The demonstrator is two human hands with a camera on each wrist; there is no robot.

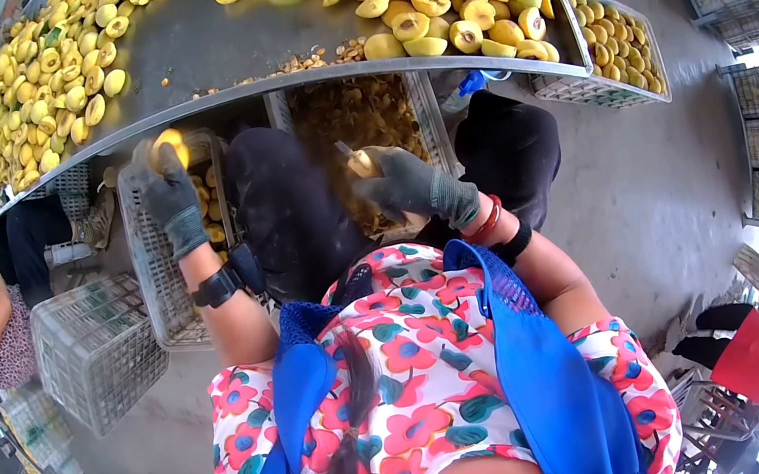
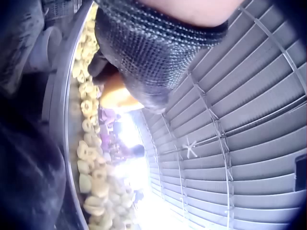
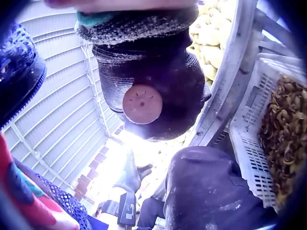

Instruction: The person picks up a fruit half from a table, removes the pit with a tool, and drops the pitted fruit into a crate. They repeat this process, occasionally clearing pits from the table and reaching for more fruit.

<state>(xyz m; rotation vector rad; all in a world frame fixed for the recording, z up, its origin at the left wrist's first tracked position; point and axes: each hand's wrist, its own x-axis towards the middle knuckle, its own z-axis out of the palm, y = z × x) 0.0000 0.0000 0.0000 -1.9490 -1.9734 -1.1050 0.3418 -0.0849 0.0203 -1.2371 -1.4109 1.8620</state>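
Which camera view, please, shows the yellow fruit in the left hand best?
The left wrist view: the fruit looks largest there, though partly covered by the gloved left hand. The head view shows it smaller, with glare on it. In the right wrist view the hand sits in bright light and the fruit cannot be made out.

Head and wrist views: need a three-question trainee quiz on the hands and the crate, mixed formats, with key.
1. Fill in: In the right wrist view, the right hand holds a tool handle whose end is ___ in shape.
2. In the head view, what does the left hand hold? A) a blue strap B) a yellow fruit C) a brush
3. True or false: The crate between the knees holds whole, bright yellow fruit.

Key: 1. round; 2. B; 3. false, it holds brown scraps.
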